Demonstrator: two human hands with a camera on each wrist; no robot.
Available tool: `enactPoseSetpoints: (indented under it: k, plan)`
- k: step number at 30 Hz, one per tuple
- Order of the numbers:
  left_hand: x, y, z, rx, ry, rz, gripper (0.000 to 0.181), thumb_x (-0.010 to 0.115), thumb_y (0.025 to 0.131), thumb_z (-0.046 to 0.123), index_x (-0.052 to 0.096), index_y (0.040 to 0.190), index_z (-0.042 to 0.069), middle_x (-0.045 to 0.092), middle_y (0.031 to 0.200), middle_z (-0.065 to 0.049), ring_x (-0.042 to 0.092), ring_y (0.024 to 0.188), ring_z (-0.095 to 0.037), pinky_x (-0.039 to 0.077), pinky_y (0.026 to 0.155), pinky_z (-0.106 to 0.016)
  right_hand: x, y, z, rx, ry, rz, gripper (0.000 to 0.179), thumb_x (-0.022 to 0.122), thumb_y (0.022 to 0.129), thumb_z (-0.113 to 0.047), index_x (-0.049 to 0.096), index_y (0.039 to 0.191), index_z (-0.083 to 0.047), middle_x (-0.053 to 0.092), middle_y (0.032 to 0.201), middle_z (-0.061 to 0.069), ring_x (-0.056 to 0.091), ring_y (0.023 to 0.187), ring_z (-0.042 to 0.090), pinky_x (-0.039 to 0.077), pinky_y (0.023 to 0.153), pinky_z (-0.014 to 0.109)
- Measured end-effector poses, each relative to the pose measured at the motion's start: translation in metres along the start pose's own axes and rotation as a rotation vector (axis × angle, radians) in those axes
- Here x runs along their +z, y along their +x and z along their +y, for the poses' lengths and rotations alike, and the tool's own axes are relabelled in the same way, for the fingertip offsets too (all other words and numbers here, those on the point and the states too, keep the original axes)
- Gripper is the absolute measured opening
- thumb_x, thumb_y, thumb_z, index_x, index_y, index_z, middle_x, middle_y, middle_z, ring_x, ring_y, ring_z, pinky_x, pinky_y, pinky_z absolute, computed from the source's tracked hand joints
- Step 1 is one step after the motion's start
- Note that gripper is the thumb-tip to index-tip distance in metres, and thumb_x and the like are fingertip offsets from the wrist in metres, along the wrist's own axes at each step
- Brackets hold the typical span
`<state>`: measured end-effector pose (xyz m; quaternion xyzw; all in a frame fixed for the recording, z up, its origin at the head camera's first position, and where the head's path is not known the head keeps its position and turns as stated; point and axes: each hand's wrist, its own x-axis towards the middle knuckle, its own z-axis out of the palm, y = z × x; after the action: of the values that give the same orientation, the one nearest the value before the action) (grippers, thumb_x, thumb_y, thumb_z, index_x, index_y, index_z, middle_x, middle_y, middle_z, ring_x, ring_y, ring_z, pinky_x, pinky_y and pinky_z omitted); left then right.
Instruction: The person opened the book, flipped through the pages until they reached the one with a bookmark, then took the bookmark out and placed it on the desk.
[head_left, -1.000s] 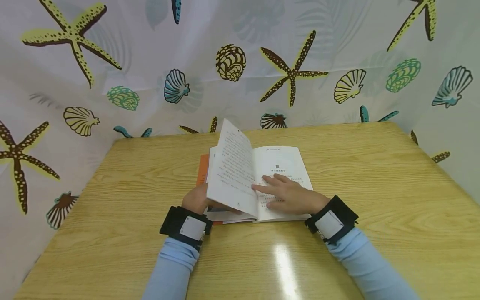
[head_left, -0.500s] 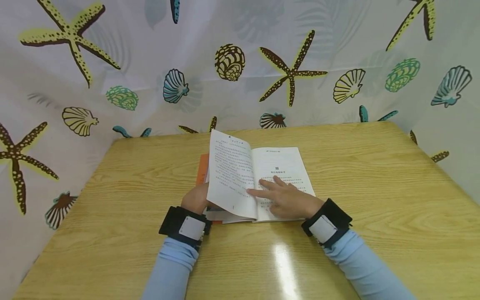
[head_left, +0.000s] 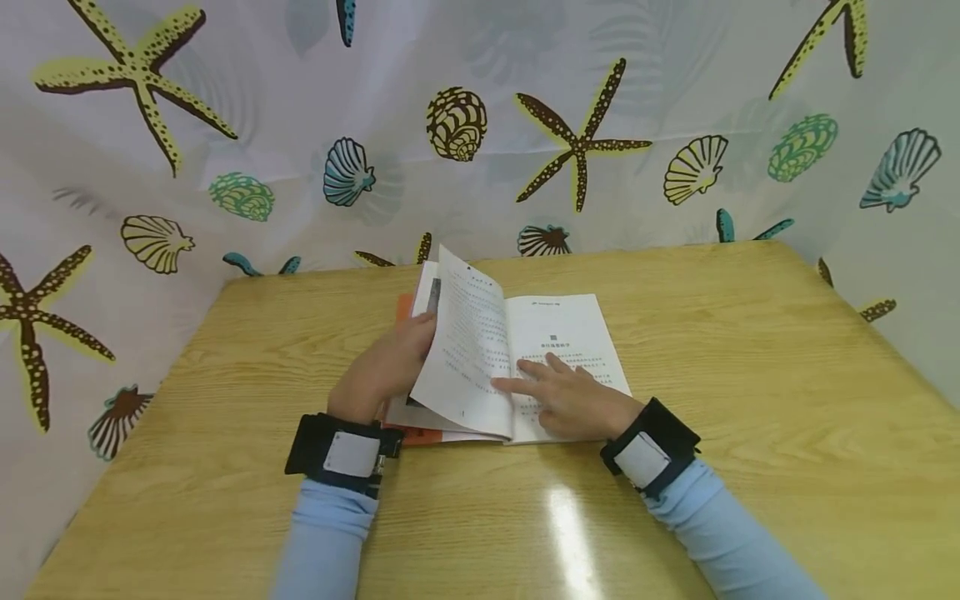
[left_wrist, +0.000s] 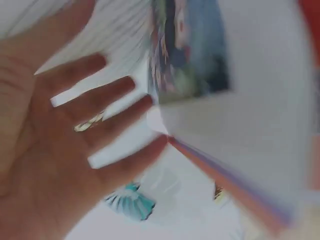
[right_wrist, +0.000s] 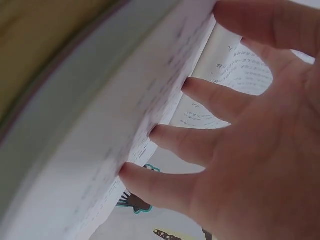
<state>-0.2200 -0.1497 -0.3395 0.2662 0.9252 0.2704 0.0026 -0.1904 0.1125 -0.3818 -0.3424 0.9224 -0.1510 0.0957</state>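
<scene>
An open book [head_left: 566, 312] lies on the wooden table, one printed leaf [head_left: 467, 342] standing up and curving to the left. My left hand [head_left: 386, 367] is at the book's left side, its fingertips hidden behind that leaf in the head view. In the left wrist view, the left hand's fingers [left_wrist: 115, 90] are spread and nearly straight, beside a page with a coloured picture [left_wrist: 195, 50]. On the right-hand page rests my right hand [head_left: 577, 398], fingers spread, the fingertips reaching the fold. The right wrist view shows these fingertips [right_wrist: 160, 131] right against the paper.
The book's orange cover [head_left: 422, 436] shows at its lower left. Wood-grain table [head_left: 750, 350] extends on both sides of the book. A white cloth [head_left: 480, 200] with starfish and shells hangs behind the table and along its sides.
My left hand has come out from under the leaf, moving up and left along the book's left side. The leaf dipped left, then rose again. My right hand shifted slightly left.
</scene>
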Motion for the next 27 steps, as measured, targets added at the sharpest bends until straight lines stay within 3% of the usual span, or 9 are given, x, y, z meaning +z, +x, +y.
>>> enactPoseSetpoints:
  k: [4,6,9,11,13,17,19,22,27]
  plan:
    - [-0.010,-0.003,0.008,-0.036,0.050,0.103,0.053,0.056,0.105,0.015,0.039,0.154,0.004,0.045,0.153,-0.020,0.046,0.138,-0.034,0.041,0.110,-0.051,-0.001,0.001,0.000,-0.011,-0.001,0.001,0.066,0.051,0.090,0.007,0.051,0.151,-0.017,0.042,0.152,0.029,0.034,0.134,0.064,0.037,0.099,0.075]
    - [-0.012,-0.003,0.012,-0.023,0.069,0.146,0.053,0.053,0.107,0.019,0.037,0.155,0.003,0.042,0.155,-0.021,0.040,0.142,-0.036,0.035,0.114,-0.052,-0.002,0.002,0.000,-0.008,0.003,-0.002,0.066,0.051,0.090,0.008,0.051,0.151,-0.017,0.041,0.152,0.029,0.033,0.134,0.064,0.037,0.099,0.076]
    - [-0.010,-0.001,0.016,0.021,0.113,0.153,0.054,0.054,0.107,0.024,0.039,0.154,0.002,0.043,0.154,-0.021,0.038,0.143,-0.037,0.032,0.116,-0.052,-0.001,0.002,-0.001,0.000,0.006,-0.009,0.065,0.051,0.091,0.007,0.050,0.151,-0.018,0.040,0.153,0.029,0.032,0.135,0.064,0.036,0.099,0.076]
    - [-0.005,0.002,0.017,0.042,0.141,0.105,0.057,0.061,0.104,0.027,0.043,0.152,0.002,0.045,0.153,-0.021,0.040,0.142,-0.037,0.033,0.116,-0.051,-0.001,0.002,-0.001,0.009,0.016,-0.019,0.065,0.051,0.091,0.007,0.050,0.152,-0.018,0.039,0.154,0.028,0.031,0.136,0.064,0.035,0.099,0.077]
    - [0.003,0.005,0.017,0.027,0.153,0.007,0.063,0.068,0.100,0.029,0.043,0.152,0.003,0.044,0.154,-0.021,0.040,0.142,-0.038,0.034,0.115,-0.051,-0.001,0.002,-0.001,0.011,0.018,-0.024,0.065,0.051,0.092,0.007,0.050,0.152,-0.018,0.039,0.154,0.028,0.030,0.136,0.064,0.034,0.099,0.077]
    - [0.018,0.010,0.016,-0.084,0.140,-0.211,0.080,0.079,0.090,0.033,0.040,0.156,0.008,0.034,0.160,-0.021,0.033,0.145,-0.042,0.034,0.114,-0.055,0.000,0.002,-0.001,0.016,0.017,-0.027,0.064,0.052,0.092,0.006,0.050,0.151,-0.018,0.039,0.154,0.028,0.030,0.136,0.064,0.034,0.098,0.078]
    - [0.025,0.012,0.015,-0.142,0.140,-0.284,0.089,0.084,0.085,0.034,0.038,0.157,0.011,0.029,0.163,-0.020,0.029,0.147,-0.044,0.034,0.113,-0.058,0.000,0.002,-0.001,0.018,0.010,-0.023,0.064,0.052,0.092,0.006,0.051,0.151,-0.019,0.039,0.154,0.028,0.031,0.136,0.063,0.034,0.098,0.079]
    - [0.033,0.014,0.011,-0.197,0.143,-0.350,0.097,0.087,0.080,0.036,0.035,0.159,0.016,0.022,0.165,-0.018,0.024,0.148,-0.045,0.034,0.111,-0.062,0.001,0.002,-0.001,0.021,-0.007,-0.023,0.064,0.052,0.092,0.005,0.051,0.151,-0.020,0.039,0.154,0.027,0.031,0.136,0.063,0.034,0.098,0.078]
    - [0.041,0.015,0.009,-0.247,0.148,-0.402,0.101,0.088,0.079,0.038,0.032,0.161,0.020,0.015,0.168,-0.016,0.019,0.150,-0.045,0.031,0.111,-0.065,0.001,0.003,-0.001,0.012,-0.022,-0.018,0.063,0.053,0.092,0.005,0.051,0.150,-0.019,0.040,0.154,0.028,0.032,0.136,0.063,0.036,0.097,0.078]
